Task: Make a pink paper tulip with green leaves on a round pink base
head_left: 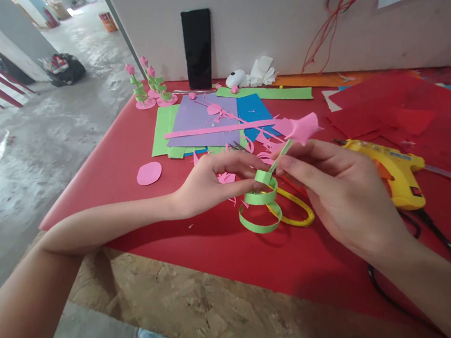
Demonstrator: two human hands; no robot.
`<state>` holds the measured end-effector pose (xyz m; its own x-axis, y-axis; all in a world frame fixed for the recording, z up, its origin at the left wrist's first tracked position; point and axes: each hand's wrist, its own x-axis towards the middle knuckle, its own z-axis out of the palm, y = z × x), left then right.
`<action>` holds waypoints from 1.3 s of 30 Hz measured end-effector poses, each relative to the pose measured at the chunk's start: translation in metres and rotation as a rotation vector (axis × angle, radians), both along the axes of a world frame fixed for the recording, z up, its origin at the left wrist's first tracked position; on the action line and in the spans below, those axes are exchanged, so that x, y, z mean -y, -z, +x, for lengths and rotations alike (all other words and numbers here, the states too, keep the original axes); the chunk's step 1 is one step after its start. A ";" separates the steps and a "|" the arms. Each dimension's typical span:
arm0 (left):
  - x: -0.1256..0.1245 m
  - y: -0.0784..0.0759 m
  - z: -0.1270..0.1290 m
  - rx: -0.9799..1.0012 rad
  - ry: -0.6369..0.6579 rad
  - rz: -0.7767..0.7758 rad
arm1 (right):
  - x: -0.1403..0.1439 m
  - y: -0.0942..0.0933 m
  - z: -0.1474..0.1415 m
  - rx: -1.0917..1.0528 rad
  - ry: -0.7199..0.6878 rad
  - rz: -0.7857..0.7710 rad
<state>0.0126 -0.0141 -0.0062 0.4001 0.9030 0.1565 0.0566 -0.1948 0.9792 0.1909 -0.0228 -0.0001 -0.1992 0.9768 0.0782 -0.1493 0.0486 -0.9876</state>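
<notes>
My right hand pinches the thin green stem of a paper flower, whose pink head points up and to the right. Between the thumb and fingers of my left hand is a curled green paper strip, its loops hanging above the red tabletop. The stem's lower end meets the top loop; whether they are joined I cannot tell. Behind the loops lie scissors with yellow handles, partly hidden. A pink paper disc rests left of my left hand.
Finished paper flowers stand at the back left. A black phone leans on the wall. Purple paper, green sheets and pink scraps cover the middle. On the right lie a yellow glue gun with its black cord and red sheets.
</notes>
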 end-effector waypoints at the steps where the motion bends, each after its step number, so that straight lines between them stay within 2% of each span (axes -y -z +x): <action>1: 0.000 0.000 0.000 0.009 0.003 -0.006 | 0.000 0.001 0.000 0.008 -0.010 0.004; 8: 0.000 0.002 0.001 0.044 0.011 0.050 | 0.000 0.003 0.001 0.037 -0.007 0.004; 13: -0.001 0.004 0.002 0.041 0.012 0.115 | -0.003 0.004 0.000 0.070 0.024 -0.053; 20: -0.001 0.008 0.003 0.002 0.014 0.106 | -0.005 0.005 -0.002 0.100 0.035 -0.077; 23: -0.001 0.012 0.003 0.011 0.005 0.076 | -0.006 0.008 -0.002 0.132 0.027 -0.088; 28: -0.007 0.023 0.002 0.017 -0.048 -0.103 | -0.015 0.013 0.001 0.237 -0.034 -0.094; 31: -0.012 0.032 0.003 0.056 -0.086 -0.195 | -0.025 0.001 0.012 0.483 -0.037 0.000; 34: -0.014 0.039 0.005 0.089 -0.084 -0.306 | -0.035 -0.017 0.037 0.824 0.205 0.103; 35: -0.014 0.040 0.006 0.098 -0.076 -0.337 | -0.038 -0.022 0.049 1.045 0.340 0.121; 36: -0.014 0.041 0.006 0.103 -0.068 -0.358 | -0.041 -0.024 0.063 1.159 0.431 0.102; 39: -0.014 0.043 0.006 0.100 -0.059 -0.377 | -0.045 -0.017 0.109 1.366 0.521 -0.017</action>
